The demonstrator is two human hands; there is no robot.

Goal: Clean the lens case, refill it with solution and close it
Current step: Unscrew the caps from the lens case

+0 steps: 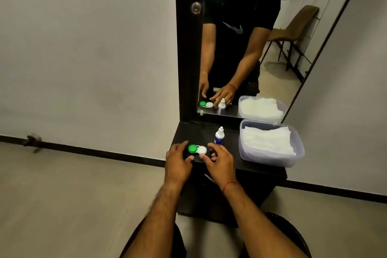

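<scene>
left hand (178, 162) rests just left of the lens case (197, 149), fingers loosely spread, gripping nothing. right hand (217, 161) sits just right of the case, fingers curled and parted; thumb contact with its white cap cannot be confirmed. case lies flat on the dark shelf (234, 159), both caps on. solution bottle (219, 136) stands behind-right of the case; tissue tub (272, 159) further right

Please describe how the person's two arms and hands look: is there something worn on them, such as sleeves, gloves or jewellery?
Both forearms are bare, with visible hair and no sleeves reaching them. The left hand wears no glove, ring or band. The right hand is also ungloved, but a thin red thread circles its wrist. No watch is visible on either arm.
</scene>
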